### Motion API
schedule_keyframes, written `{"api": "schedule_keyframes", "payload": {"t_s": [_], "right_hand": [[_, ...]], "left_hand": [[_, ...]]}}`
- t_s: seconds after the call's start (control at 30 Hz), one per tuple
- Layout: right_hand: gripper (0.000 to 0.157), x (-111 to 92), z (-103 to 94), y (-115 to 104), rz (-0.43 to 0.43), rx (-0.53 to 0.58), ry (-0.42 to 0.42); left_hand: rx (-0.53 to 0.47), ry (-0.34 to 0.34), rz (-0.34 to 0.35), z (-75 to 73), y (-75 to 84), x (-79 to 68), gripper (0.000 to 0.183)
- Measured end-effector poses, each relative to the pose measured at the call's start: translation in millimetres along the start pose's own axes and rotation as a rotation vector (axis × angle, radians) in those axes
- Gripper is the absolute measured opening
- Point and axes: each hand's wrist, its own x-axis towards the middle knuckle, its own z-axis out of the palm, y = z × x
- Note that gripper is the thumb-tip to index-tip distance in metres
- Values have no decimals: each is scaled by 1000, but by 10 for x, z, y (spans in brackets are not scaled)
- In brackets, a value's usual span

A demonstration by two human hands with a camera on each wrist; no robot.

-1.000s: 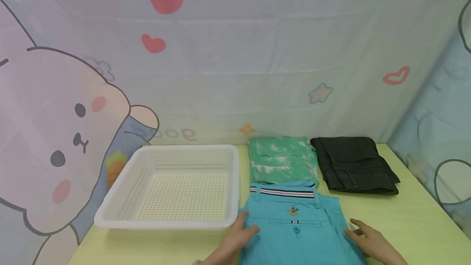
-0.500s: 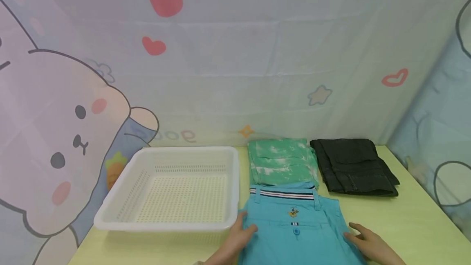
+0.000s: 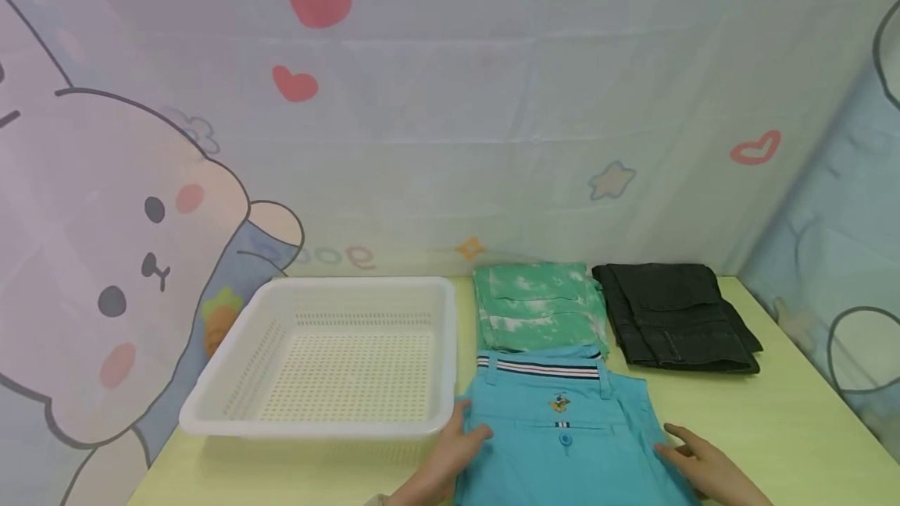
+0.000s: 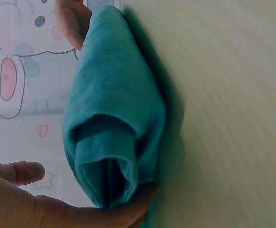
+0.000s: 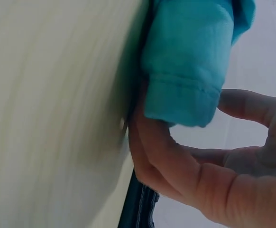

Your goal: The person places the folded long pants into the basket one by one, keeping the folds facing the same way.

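Light-blue pants (image 3: pixel 555 451) lie folded on the table, their striped waistband toward the back and a buttoned back pocket on top. My left hand (image 3: pixel 448 451) touches their left edge; in the left wrist view its fingers (image 4: pixel 124 211) lie straight along the fold while the thumb stands off the cloth. My right hand (image 3: pixel 706 465) holds the right edge. In the right wrist view its fingers (image 5: pixel 169 154) curl under the hem and the thumb meets the cloth's other side. The near end of the pants is cut off in the head view.
A white plastic basket (image 3: pixel 450 350) with a slotted bottom stands left of the pants. Behind them lie folded green-and-white garments (image 3: pixel 541 307), and folded black jeans (image 3: pixel 678 318) are at the back right. A printed curtain (image 3: pixel 450 115) hangs behind the yellow table (image 3: pixel 794 412).
Both hands stay almost still at the sides of the blue pants. The head view shifts very slightly.
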Motion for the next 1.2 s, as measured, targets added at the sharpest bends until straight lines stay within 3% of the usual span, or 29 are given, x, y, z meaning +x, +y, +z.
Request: {"api": "schedule_keyframes", "payload": {"t_s": [0.27,0.53,0.83,1.2], "right_hand": [[98,20,-8,18,-5,73,-34],[93,22,10,7,-2,126,-56],[95,58,17,38,21,55,-59],[96,29,13,-33,4,64,-80]], "left_hand": [[-33,-2,-10,3,-11,2,64],[-82,14,47,10,-32,-16,68],[-97,23,48,14,-53,-13,74],[-88,10,73,20,-39,-7,71]]}}
